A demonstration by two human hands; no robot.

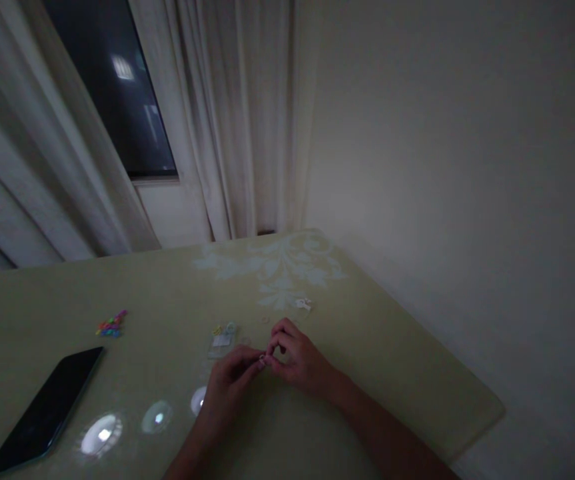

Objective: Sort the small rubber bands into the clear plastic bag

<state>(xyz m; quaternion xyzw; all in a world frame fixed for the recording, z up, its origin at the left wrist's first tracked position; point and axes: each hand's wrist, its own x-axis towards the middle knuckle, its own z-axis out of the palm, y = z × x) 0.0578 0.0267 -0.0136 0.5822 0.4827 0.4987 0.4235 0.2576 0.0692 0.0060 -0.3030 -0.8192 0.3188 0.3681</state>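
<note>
Over the right half of the table, my left hand (232,375) and my right hand (297,359) meet fingertip to fingertip. Both are closed in a pinch around a tiny pale ring-like piece (262,359), too small to name surely and partly covered by the fingers. Just beyond my left hand lies a small clear plastic bag (221,341) with yellow and pale bits in or on it. A small white piece (303,304) rests on the table past my right hand, and a faint clear ring (265,320) lies nearer.
The pale green table (167,307) has a white floral pattern at its far end. A pile of small multicoloured pieces (112,325) lies at left, behind a dark tablet (47,407). Lamp reflections shine on the tabletop. Curtains (237,120) and a wall (442,167) border it.
</note>
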